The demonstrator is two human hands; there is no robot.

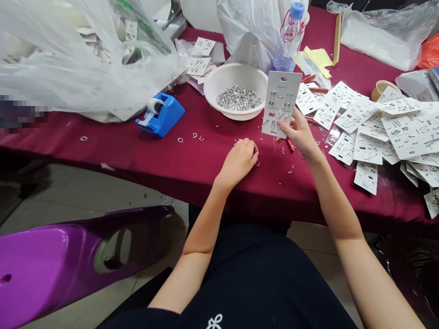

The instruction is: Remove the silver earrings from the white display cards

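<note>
My right hand (299, 132) holds up a white earring card (281, 103) by its lower right corner, thumb on the front. Small metal earrings are fixed on the card in rows. My left hand (240, 160) rests on the dark red tablecloth (154, 157) with its fingers curled; whatever they may hold is hidden. Beyond it stands a white bowl (236, 114) of small silver pieces (239, 98). Loose rings (198, 136) lie left of my left hand. Under the held card, a red tool handle (290, 145) shows in part.
Many earring cards (367, 148) are heaped at the right. A blue tape dispenser (161, 115) sits left of the bowl. Behind stand a plastic bottle (290, 39) and white plastic bags (248, 32). A purple stool (37, 269) is at the lower left.
</note>
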